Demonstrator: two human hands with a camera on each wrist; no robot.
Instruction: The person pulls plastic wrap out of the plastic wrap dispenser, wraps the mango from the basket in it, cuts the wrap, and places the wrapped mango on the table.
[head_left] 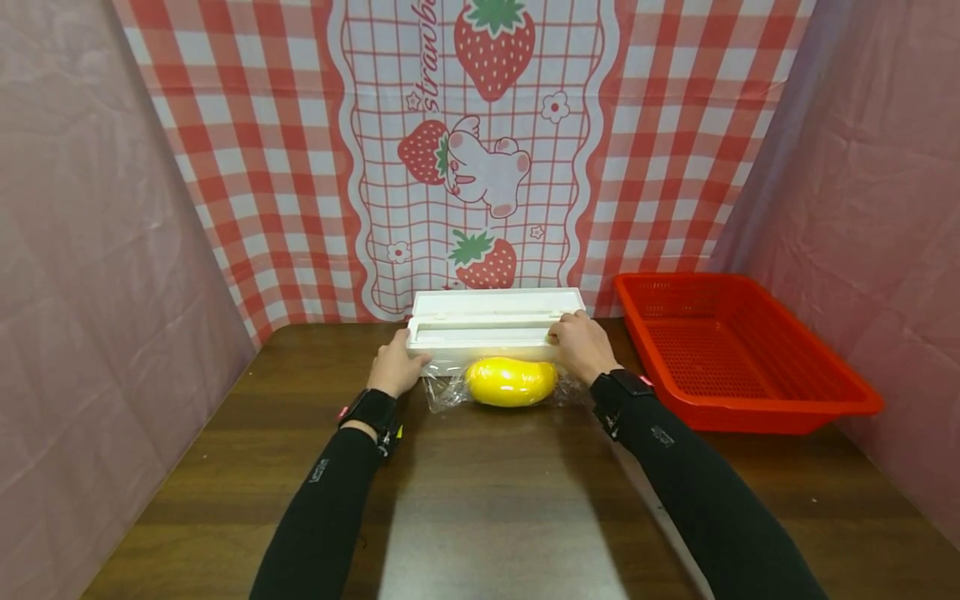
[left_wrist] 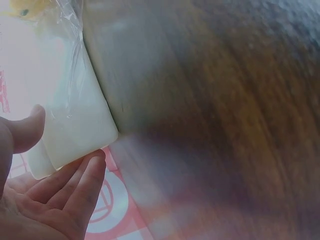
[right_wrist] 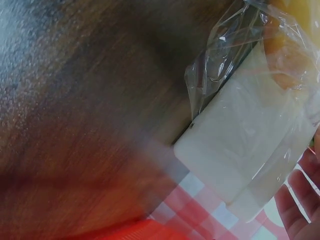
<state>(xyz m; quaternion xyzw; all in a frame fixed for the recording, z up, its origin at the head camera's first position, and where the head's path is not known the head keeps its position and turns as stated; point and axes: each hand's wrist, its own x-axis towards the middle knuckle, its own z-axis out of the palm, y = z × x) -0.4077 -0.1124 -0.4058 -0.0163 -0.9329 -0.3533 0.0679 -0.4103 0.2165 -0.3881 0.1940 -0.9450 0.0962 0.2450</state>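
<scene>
A long white cling film dispenser (head_left: pixel 487 333) lies across the back of the table with its lid (head_left: pixel 498 300) raised. My left hand (head_left: pixel 397 364) rests against its left end; in the left wrist view its fingers (left_wrist: pixel 92 172) lie nearly straight along the end face, the thumb over the front. At the right end, my right hand (head_left: pixel 585 343) has its fingertips over the dispenser's upper edge; whether they pinch anything is hidden. In front lies a smooth yellow mango-like fruit (head_left: pixel 510 382), with crumpled clear film (right_wrist: pixel 220 60) about it and against the dispenser.
A red plastic basket (head_left: pixel 772 408) stands on the right of the brown wooden table (head_left: pixel 495 500). Behind hangs a red-and-white checked strawberry cloth (head_left: pixel 285 167). Pinkish curtains (head_left: pixel 90 250) close off both sides.
</scene>
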